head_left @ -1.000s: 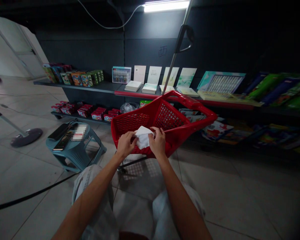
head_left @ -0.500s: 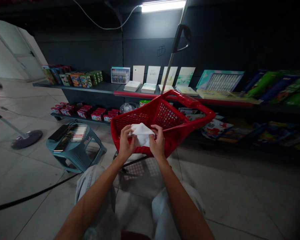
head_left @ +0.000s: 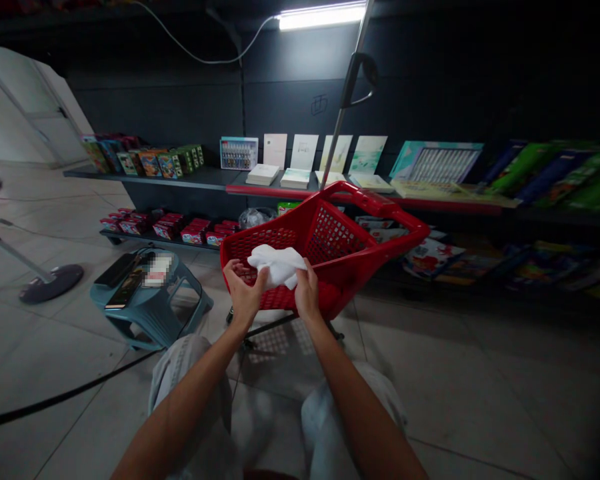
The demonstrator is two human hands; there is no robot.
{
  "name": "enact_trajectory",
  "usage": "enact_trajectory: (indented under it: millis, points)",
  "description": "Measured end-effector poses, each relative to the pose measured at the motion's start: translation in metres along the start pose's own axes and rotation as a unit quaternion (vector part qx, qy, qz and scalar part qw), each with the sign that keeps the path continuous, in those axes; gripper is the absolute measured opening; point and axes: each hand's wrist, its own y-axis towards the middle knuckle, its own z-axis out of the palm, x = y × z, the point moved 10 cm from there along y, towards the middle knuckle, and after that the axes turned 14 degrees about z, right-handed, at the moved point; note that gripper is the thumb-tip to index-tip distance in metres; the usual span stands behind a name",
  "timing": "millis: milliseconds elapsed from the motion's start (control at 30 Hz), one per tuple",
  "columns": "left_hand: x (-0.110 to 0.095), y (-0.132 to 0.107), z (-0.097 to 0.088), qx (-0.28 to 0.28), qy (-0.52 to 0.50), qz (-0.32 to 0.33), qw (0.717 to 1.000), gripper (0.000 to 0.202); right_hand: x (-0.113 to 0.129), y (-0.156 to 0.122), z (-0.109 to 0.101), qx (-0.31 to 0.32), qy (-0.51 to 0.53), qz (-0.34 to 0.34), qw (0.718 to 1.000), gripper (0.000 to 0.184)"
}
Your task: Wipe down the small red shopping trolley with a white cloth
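While right grip (head_left: 306, 291) clamps one white cloth (head_left: 276, 265), left grip (head_left: 243, 295) unclear, one red basket (head_left: 335, 237) beneath

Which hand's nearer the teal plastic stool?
Left. The left hand is between the stool and the white cloth, above the red basket. The right hand is farther, on the cloth's other side.

Phones (head_left: 125, 288) on a teal plastic stool (head_left: 150, 320) beside dark store shelving (head_left: 150, 179)
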Motion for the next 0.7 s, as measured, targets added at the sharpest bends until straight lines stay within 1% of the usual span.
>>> enact_trajectory:
  millis: [67,133,167,233,300,367,400,433,500,533,567,600,633,667,700]
  points:
    - [0.006,0.002,0.005,0.027,-0.043,-0.038,0.998,0.065,0.013,-0.005,0.01,0.043,-0.007,-0.035,0.998,0.038]
    - [0.016,0.0,0.019,0.071,-0.123,-0.091,0.986,0.06,0.023,-0.009,0.017,0.082,-0.004,-0.064,0.994,0.036]
    - [0.021,-0.001,0.025,0.085,-0.157,-0.115,0.977,0.06,0.026,-0.01,0.019,0.093,0.0,-0.069,0.993,0.034]
    - [0.028,-0.003,0.033,0.087,-0.206,-0.146,0.964,0.064,0.024,-0.007,0.02,0.104,0.01,-0.056,0.993,0.031]
    - [0.034,-0.003,0.036,0.076,-0.236,-0.161,0.955,0.072,0.019,-0.004,0.021,0.116,0.011,-0.042,0.992,0.028]
    - [0.036,-0.004,0.038,0.076,-0.254,-0.17,0.949,0.078,0.02,-0.004,0.02,0.105,-0.008,-0.056,0.993,0.023]
    - [0.035,-0.004,0.039,0.078,-0.256,-0.169,0.949,0.08,0.022,-0.005,0.018,0.09,-0.03,-0.071,0.993,0.023]
    - [0.034,-0.004,0.038,0.081,-0.251,-0.163,0.951,0.082,0.026,-0.007,0.016,0.071,-0.061,-0.09,0.991,0.028]
    - [0.029,-0.001,0.033,0.086,-0.221,-0.134,0.962,0.084,0.037,-0.015,0.015,0.038,-0.136,-0.136,0.981,0.051]
    - [0.025,0.001,0.03,0.087,-0.199,-0.111,0.97,0.084,0.044,-0.021,0.016,0.032,-0.172,-0.166,0.97,0.061]
    - [0.02,0.004,0.026,0.087,-0.174,-0.088,0.977,0.082,0.051,-0.028,0.02,0.032,-0.205,-0.2,0.958,0.067]
    - [0.016,0.006,0.022,0.083,-0.15,-0.064,0.983,0.08,0.057,-0.034,0.024,0.04,-0.232,-0.232,0.944,0.066]
    - [0.012,0.009,0.018,0.075,-0.13,-0.043,0.988,0.078,0.062,-0.04,0.028,0.052,-0.251,-0.258,0.932,0.061]
    - [0.01,0.01,0.015,0.064,-0.115,-0.028,0.991,0.077,0.065,-0.044,0.031,0.066,-0.26,-0.273,0.924,0.053]
    - [0.008,0.012,0.012,0.055,-0.107,-0.021,0.993,0.077,0.065,-0.045,0.033,0.081,-0.259,-0.273,0.923,0.044]
